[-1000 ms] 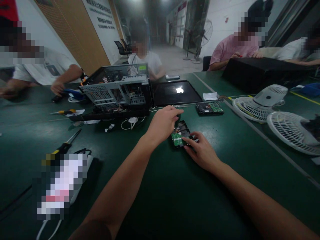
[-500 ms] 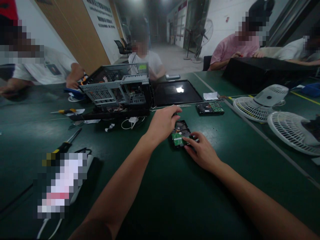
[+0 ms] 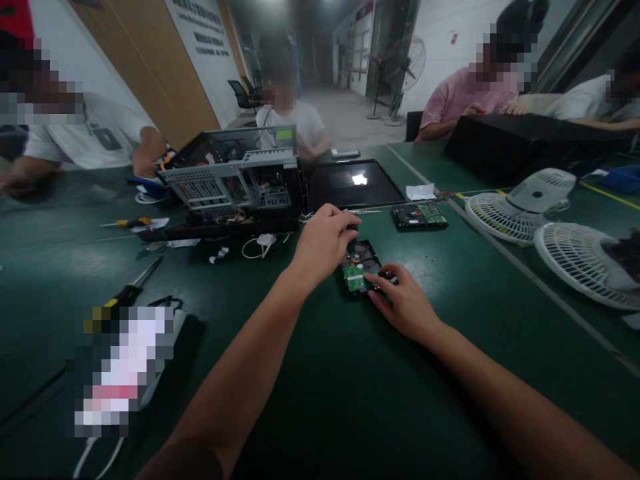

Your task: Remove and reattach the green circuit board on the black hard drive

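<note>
On the green table in front of me lies a hard drive (image 3: 354, 279), its green circuit board toward me and its black casing beyond. My left hand (image 3: 327, 240) is above the drive's far left part, fingers pinched round a small dark screwdriver (image 3: 353, 232) pointing down at it; most of the tool and its tip are hidden. My right hand (image 3: 403, 300) grips the drive's right side, thumb at the near edge and fingers along the board. A second hard drive (image 3: 420, 217) lies farther off to the right, board up.
An opened computer case (image 3: 235, 180) stands at the back left, beside a black panel (image 3: 353, 183). White fan parts (image 3: 505, 217) lie at right. A yellow-black screwdriver (image 3: 127, 293) and a white power strip (image 3: 165, 360) are at left. Several people sit around the table.
My left hand has shifted slightly up and its fingers have turned a little, showing more of the dark tool. The hard drive has barely moved, and my right hand stays on it.
</note>
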